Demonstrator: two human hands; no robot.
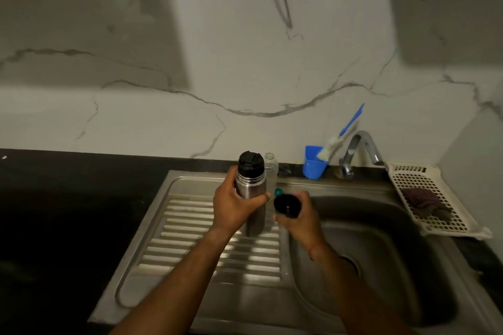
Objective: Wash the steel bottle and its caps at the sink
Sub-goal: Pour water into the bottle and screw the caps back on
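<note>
Overhead to rim, a white veined wall [245, 76] fills the back of the view, and a dark desk [68, 212] runs along its foot. Set into the desk is a steel sink [190, 179], with a ribbed drainboard [190, 239] on the left and a deep basin [381, 253] on the right. A white slotted basket [413, 179] sits at the basin's right edge, with a dark cloth [422, 200] lying in it. A curved tap [362, 144] stands behind the basin, its spout reaching toward the basket.

The bottle [250, 182] stands upright over the drainboard, near its back edge. The left hand [234, 204] is wrapped round the bottle's middle, thumb across the front. Whether the base rests on the ribs I cannot tell. The right hand [299, 217] is just beside it, over the strip between drainboard and basin, with its fingers curled round a black cap [287, 205].

A blue cup [314, 167] stands left of the tap, and a brush [340, 139] with a blue handle leans out of it. A clear bottle [271, 168] with an open neck stands right behind the steel one. A black stopper [251, 160] sits in the steel bottle's mouth. A small teal lid [278, 192] lies on the sink between the two hands.
</note>
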